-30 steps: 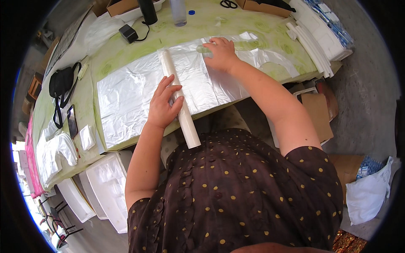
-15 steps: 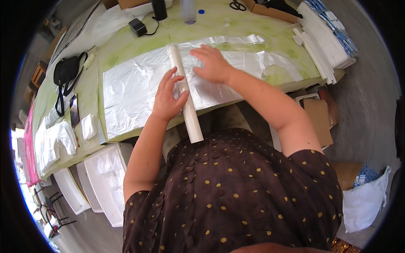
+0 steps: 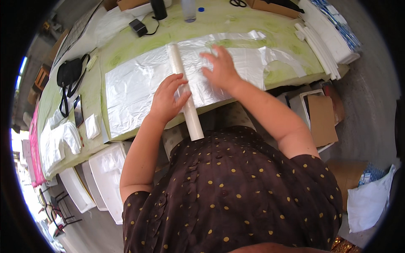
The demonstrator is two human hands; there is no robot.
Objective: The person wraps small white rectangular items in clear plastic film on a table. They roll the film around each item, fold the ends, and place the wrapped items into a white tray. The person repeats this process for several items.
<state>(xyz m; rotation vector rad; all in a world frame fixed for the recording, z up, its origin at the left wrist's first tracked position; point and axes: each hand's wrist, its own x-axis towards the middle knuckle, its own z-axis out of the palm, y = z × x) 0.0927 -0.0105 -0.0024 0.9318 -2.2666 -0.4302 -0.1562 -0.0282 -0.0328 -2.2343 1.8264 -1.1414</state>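
Note:
A thin, silvery-clear plastic bag point(image 3: 130, 90) lies spread across the table's near side, its handle-like strips reaching right. Across it rests a long whitish tube point(image 3: 193, 122), one end overhanging the table edge toward me. My left hand point(image 3: 168, 99) is at the tube's left side, fingertips and thumb apart and touching its top. To the right, my right hand point(image 3: 221, 69) hovers over the plastic with spread fingers, clear of the tube and holding nothing.
A black pouch point(image 3: 69, 72), phone point(image 3: 78, 110) and folded white bags point(image 3: 61, 141) lie at left. A power adapter point(image 3: 138, 28) and dark bottle point(image 3: 158, 9) stand at the back. White tubes point(image 3: 318, 50) lie right; plastic bins point(image 3: 107, 177) stand below the left edge.
My right hand has drawn away from the tube to the right, its fingers spreading. My left hand stays at the tube, which has barely moved.

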